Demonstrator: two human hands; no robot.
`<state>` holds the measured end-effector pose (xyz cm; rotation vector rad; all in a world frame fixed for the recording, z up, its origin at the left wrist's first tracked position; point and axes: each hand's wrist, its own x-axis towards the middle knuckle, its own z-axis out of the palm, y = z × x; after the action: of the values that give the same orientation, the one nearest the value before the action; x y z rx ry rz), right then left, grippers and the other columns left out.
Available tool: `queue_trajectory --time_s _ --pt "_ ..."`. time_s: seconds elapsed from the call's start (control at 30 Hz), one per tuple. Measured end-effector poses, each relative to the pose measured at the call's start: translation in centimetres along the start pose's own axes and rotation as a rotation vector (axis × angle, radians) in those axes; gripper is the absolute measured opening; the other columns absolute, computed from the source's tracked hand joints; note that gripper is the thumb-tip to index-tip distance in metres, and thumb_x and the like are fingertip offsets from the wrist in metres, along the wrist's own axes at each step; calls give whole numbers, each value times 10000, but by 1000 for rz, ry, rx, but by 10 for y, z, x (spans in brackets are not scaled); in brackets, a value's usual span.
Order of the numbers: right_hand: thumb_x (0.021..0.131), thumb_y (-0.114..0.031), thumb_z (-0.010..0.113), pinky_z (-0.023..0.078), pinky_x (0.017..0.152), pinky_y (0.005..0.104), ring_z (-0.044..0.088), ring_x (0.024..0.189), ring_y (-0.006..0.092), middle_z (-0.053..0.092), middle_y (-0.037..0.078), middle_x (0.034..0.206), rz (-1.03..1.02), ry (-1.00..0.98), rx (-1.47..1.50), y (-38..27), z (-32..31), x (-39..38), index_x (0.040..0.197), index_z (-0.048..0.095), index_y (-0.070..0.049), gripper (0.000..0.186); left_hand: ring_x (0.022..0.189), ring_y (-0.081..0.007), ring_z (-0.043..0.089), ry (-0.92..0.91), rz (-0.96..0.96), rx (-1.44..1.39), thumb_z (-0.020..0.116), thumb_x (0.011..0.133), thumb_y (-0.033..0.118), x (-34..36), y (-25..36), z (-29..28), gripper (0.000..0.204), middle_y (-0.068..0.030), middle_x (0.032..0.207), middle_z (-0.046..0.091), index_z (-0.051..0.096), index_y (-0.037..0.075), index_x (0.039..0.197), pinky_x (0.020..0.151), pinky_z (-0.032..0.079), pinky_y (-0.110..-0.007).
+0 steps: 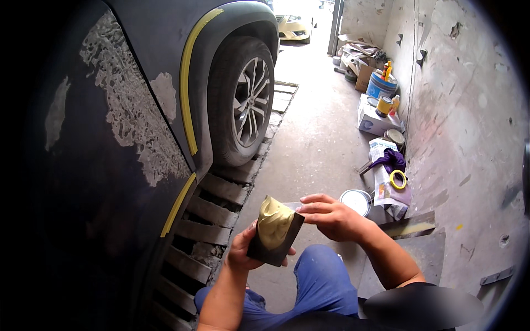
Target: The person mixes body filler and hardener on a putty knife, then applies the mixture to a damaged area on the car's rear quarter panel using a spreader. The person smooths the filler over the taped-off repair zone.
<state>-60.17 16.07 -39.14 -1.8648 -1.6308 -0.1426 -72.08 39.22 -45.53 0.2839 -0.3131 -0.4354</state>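
My left hand (pixel 243 249) grips a dark flat mixing board (pixel 269 256) from below and the side, holding it tilted. A thick heap of yellowish body filler (pixel 274 223) sits on the board. At the board's far right edge is my right hand (pixel 330 216), its fingers nearly straight and close together. A thin, pale, see-through blade that looks like a putty spreader (pixel 292 206) shows at its fingertips; the thumb is hidden. To the left stands a dark car body (pixel 149 33) with a rough grey filler patch (pixel 130 113) and yellow masking tape (pixel 190 83) along the wheel arch.
A car wheel (pixel 243 102) stands beside a slatted floor grate (pixel 212 220). Along the right wall (pixel 452 127) are a white-lidded can (pixel 356 202), a tape roll (pixel 398 179), purple cloth (pixel 390 159), a carton (pixel 375 118) and a blue bucket (pixel 381 85). Another car (pixel 293 25) is outside.
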Motion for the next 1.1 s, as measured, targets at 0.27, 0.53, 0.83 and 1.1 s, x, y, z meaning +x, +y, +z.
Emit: queue_trajectory --time_s 0.27,0.53,0.83,1.1 --pt "911 -34 562 466 909 290 580 1040 151 597 99 1170 731 389 993 -4 -1 -41 1365 410 0 480 1231 -358 489 206 350 356 456 958 476 17 2 26 676 -197 1359 461 307 7 1422 972 453 -477" --pt "869 -80 650 466 865 281 588 959 135 617 102 1059 883 184 1281 -22 40 -5 1248 465 28 435 1209 -185 482 360 576 810 384 985 498 25 -28 15 664 -122 1343 488 337 -13 1406 1024 365 -327" --pt "847 -14 632 499 855 297 622 947 157 628 105 1076 631 369 1342 -19 -20 42 1229 510 23 403 1101 -218 557 367 288 1003 471 990 323 2 4 7 519 -168 1261 541 427 -31 1367 882 467 -315" --pt "733 79 626 438 985 405 554 1171 315 562 154 1273 52 -27 718 -36 -25 59 1170 624 -80 464 1013 -462 597 -77 85 59 463 938 501 -13 8 3 689 -257 1239 520 350 -17 1378 734 545 -548"
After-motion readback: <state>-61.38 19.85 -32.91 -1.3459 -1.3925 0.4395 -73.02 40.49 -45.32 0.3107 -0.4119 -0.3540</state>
